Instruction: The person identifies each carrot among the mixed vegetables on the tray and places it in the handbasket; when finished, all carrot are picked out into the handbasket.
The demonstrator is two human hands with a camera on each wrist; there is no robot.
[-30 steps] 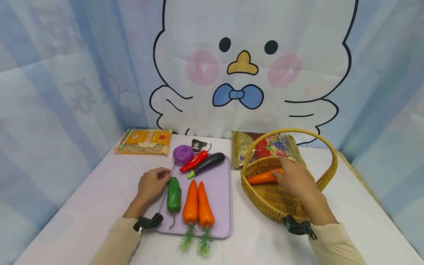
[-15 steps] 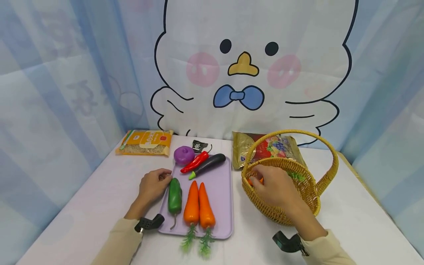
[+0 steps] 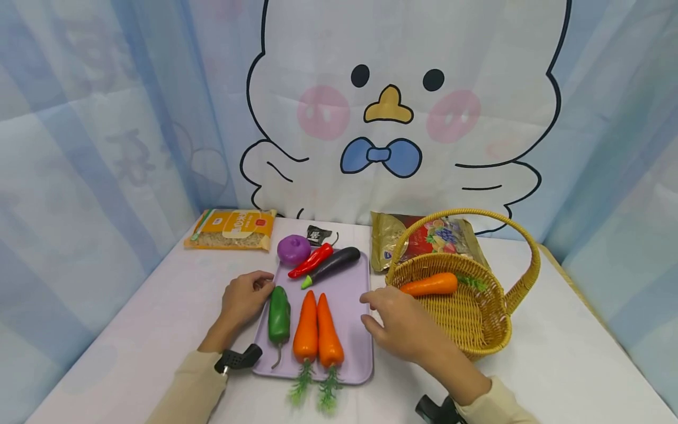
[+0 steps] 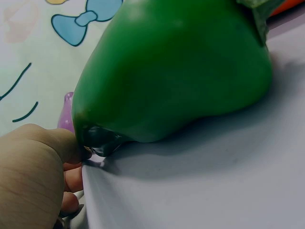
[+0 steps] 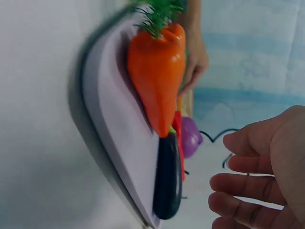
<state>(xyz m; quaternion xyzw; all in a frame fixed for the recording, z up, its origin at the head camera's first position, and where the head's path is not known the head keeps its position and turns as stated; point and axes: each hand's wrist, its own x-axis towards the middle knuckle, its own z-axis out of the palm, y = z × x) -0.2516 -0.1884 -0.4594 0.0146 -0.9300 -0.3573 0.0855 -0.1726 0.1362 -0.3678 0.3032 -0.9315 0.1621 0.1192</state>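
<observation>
My left hand pinches the left rim of a lilac tray, thumb and fingers at the edge beside a green pepper. That pepper fills much of the left wrist view. My right hand hovers over the tray's right edge, fingers spread and holding nothing. Two carrots, one left and one right, lie on the tray, their leafy tops over the near rim. Farther back lie an eggplant, a red chili pepper and a purple onion.
Right of the tray stands a wicker basket with a tall handle and another carrot inside. A gold-and-red packet lies behind it. An orange bag of grain and a small black packet are at the back.
My right hand has come out of the basket and moved left to the tray's edge, leaving the carrot in the basket. The left hand has stayed at the tray's rim.
</observation>
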